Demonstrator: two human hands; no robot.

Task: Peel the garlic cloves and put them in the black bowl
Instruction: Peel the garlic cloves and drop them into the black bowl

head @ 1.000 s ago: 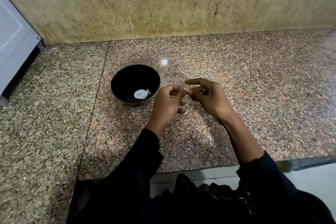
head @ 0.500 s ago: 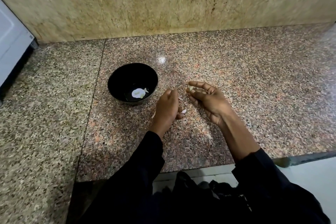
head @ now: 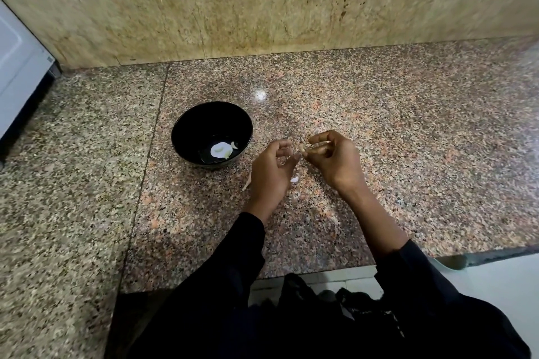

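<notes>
1. Pinching the garlic clove (head: 303, 147) at its ends looks wisest: it is small, light and firm, with thin papery skin that tears, and it is probably slippery once bare.
2. It sits at the fingertips of the right hand (head: 335, 161), whose fingers curl round it, raised above the counter (head: 408, 125).
3. Just beside it, the left hand (head: 272, 170) has its fingers curled toward the clove; whether it grips skin I cannot tell.
4. Left of both hands, the black bowl (head: 186, 128) holds pale peeled pieces.
5. A white scrap (head: 294, 179) lies on the counter under the hands.
</notes>
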